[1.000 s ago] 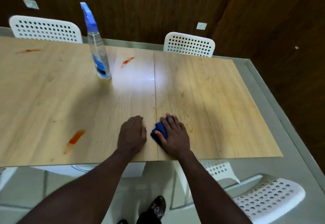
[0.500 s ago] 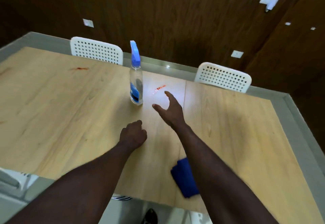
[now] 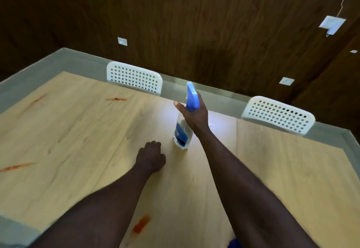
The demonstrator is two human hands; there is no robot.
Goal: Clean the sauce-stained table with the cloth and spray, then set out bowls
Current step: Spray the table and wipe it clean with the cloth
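A clear spray bottle (image 3: 182,132) with a blue trigger head stands upright mid-table. My right hand (image 3: 194,114) is against its neck, the head sitting in the crook between thumb and fingers; the thumb sticks out to the left and the fingers are hidden behind the bottle. My left hand (image 3: 151,156) rests on the wooden table (image 3: 78,130) as a loose fist, holding nothing, just left of the bottle's base. A corner of the blue cloth (image 3: 233,244) shows at the bottom edge beside my right forearm. Red sauce stains lie near me (image 3: 140,226), at the left (image 3: 17,166) and at the far side (image 3: 116,99).
Two white perforated chairs stand at the table's far side, one to the left (image 3: 136,78) and one to the right (image 3: 278,114). A dark wood-panelled wall rises behind them. The table's near edge is at the lower left.
My right hand left the cloth, reached forward and arrived at the spray bottle's neck. My left hand curled into a fist. The view tilted up and forward.
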